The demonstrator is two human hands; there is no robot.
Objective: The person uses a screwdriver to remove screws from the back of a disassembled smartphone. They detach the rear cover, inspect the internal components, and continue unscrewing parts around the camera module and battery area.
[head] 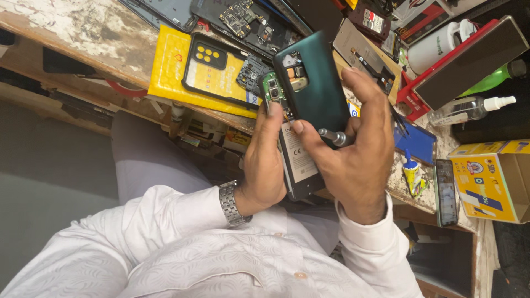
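Note:
My left hand [265, 160], with a metal watch [232, 204] on the wrist, grips an opened smartphone [295, 160] from its left side; the battery and the green circuit board [271, 88] near the camera are bare. My right hand [353, 149] holds the dark green back cover [314, 83], lifted off the phone's top, and also has a small metal-tipped screwdriver [334, 136] tucked between its fingers. Both hands sit above the workbench's front edge, over my lap.
The wooden workbench [72, 27] carries a yellow packet with a black phone case [212, 72], dismantled phones [248, 22], a clear spray bottle [469, 107], a glue tube [411, 174], a dark phone [446, 193], a yellow carton [488, 179] and a blue pad [415, 143].

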